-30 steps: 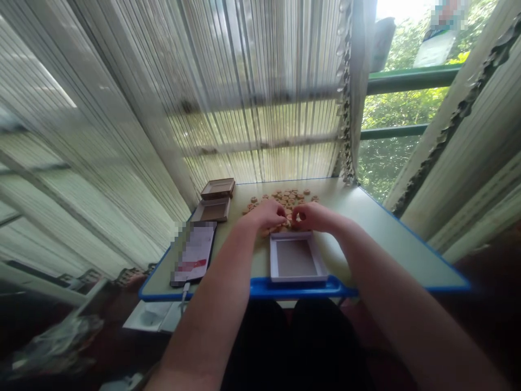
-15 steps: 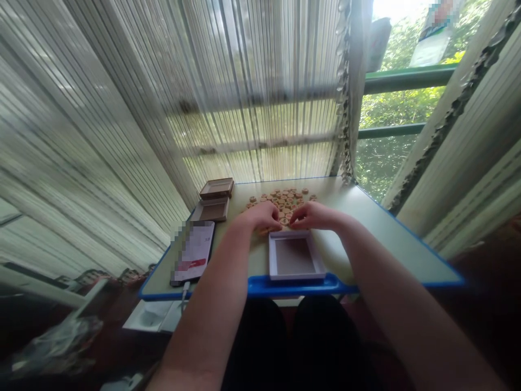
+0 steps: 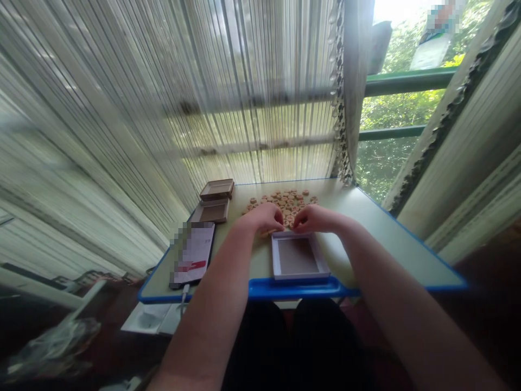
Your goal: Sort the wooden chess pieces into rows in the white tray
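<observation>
Several small round wooden pieces point(image 3: 285, 200) lie scattered at the middle of a pale table point(image 3: 378, 228) with a blue edge. My left hand point(image 3: 265, 218) and my right hand point(image 3: 314, 218) rest side by side over the near end of the pile, fingers curled and pinched toward each other. Whatever sits between the fingertips is too small to make out. A shallow white-rimmed tray point(image 3: 298, 259) with a brown floor lies just in front of both hands, at the table's near edge.
Two brown shallow box halves point(image 3: 215, 200) sit at the back left of the table. A phone point(image 3: 194, 253) with a cable lies at the left near edge. Striped curtains hang behind; a window with green bars point(image 3: 407, 81) is at the right.
Both hands have drawn slightly nearer to the tray's far rim, still pinched together over the pieces. The camera view has shifted a little.
</observation>
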Demonstrator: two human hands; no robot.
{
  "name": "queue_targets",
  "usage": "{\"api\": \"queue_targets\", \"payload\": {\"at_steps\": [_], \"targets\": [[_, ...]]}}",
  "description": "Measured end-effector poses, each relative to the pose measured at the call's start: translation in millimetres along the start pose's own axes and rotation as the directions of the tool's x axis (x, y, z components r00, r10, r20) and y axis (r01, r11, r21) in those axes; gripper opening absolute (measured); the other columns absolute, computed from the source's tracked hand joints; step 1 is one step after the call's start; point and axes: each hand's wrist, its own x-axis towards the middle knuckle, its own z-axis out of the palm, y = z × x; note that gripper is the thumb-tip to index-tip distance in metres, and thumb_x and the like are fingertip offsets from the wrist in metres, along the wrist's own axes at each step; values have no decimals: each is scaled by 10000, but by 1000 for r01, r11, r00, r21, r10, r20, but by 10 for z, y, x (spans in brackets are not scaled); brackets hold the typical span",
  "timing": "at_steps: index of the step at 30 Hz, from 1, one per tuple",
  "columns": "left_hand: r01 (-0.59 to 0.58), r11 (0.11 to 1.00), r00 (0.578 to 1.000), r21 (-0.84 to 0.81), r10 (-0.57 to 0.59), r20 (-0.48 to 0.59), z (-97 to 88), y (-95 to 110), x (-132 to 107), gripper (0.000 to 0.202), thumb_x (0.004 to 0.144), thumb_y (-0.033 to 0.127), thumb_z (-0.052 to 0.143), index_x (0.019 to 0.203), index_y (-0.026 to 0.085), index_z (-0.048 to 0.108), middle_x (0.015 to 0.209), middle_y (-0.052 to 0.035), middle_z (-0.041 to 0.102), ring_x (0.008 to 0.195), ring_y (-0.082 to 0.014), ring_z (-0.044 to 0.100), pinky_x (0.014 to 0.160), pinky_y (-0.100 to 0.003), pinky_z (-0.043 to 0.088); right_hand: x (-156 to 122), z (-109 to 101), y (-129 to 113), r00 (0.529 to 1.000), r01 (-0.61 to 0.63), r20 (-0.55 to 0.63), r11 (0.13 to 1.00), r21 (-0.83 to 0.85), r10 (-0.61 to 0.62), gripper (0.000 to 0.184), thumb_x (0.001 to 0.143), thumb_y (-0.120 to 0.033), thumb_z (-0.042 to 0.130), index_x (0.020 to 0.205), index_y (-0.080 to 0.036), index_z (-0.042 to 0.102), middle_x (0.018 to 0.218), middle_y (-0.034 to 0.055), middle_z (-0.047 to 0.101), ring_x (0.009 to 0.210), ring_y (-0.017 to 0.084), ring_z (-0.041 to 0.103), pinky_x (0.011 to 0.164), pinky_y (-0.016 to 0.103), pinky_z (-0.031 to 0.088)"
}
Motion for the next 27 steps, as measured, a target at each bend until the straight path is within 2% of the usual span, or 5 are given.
{"api": "queue_targets", "payload": {"at_steps": [3, 8, 17, 21, 27], "targets": [[-17, 1000, 1000, -3, 17, 0, 9, -4, 9, 224, 628, 299, 624, 800, 172, 689, 731, -1, 666, 678, -118, 572, 581, -193, 394, 24, 11, 19, 996, -26, -88, 1000, 6, 26, 228, 684, -321, 589, 831, -214, 727, 677, -7, 658, 607, 118, 533, 552, 212, 376], [-33, 999, 998, 1, 33, -48, 44, -10, 45, 203, 640, 240, 579, 800, 182, 689, 748, -3, 675, 698, -122, 587, 598, -189, 403, 102, 93, 46, 975, -103, -212, 986, -134, 73, 246, 659, -372, 630, 830, -226, 731, 624, -1, 625, 568, 115, 492, 533, 220, 348], [-63, 997, 995, 42, 66, -72, 43, -5, 69, 220, 652, 245, 583, 830, 181, 696, 765, -7, 675, 703, -123, 580, 624, -194, 407, 118, 91, 62, 989, -17, -150, 996, -91, 3, 242, 687, -276, 607, 899, -262, 724, 699, -13, 651, 618, 117, 514, 573, 210, 365], [-29, 999, 997, 45, 32, -67, 21, 10, 40, 191, 656, 240, 576, 794, 169, 686, 744, -14, 671, 686, -124, 579, 599, -197, 399, 132, 104, 88, 982, -49, -186, 990, -132, 24, 203, 651, -352, 645, 790, -233, 730, 714, 1, 656, 643, 129, 529, 608, 220, 378], [26, 999, 999, 43, -24, -44, -13, 64, -29, 219, 638, 320, 621, 780, 161, 674, 741, -24, 668, 667, -127, 577, 554, -198, 383, 123, 96, 93, 991, -17, -131, 997, -76, 6, 245, 657, -232, 617, 875, -258, 726, 714, -17, 640, 632, 115, 516, 591, 209, 370]]}}
